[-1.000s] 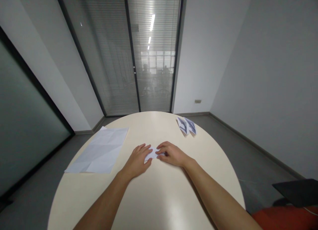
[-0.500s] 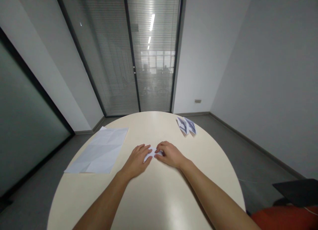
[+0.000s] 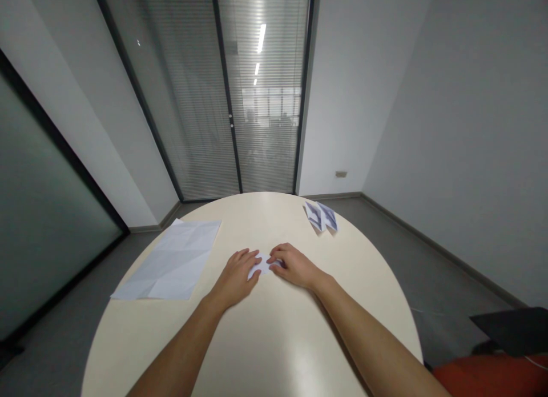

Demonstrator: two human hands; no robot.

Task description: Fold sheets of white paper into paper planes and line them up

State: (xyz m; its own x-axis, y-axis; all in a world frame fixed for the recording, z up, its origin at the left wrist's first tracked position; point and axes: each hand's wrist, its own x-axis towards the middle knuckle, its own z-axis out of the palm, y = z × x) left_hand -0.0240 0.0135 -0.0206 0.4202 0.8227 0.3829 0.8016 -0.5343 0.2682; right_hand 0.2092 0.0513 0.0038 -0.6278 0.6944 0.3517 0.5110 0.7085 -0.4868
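Note:
A small piece of folded white paper lies on the tabletop between my hands, partly covered by the fingers. My left hand holds its left end, thumb near the lower edge and fingers over the upper part. At the right end, my right hand is curled, with its thumb and fingertips closed on the paper. A darker patch of the paper shows under the right fingers. Its exact folds are too small to make out.
A large creased white sheet rests on the left of the round cream table. Two folded paper pieces with dark printing stand near the far right edge. A red seat with a black object is at lower right.
My right thumb has drawn slightly to the right, uncovering a little more of the paper's middle. My left hand has barely moved.

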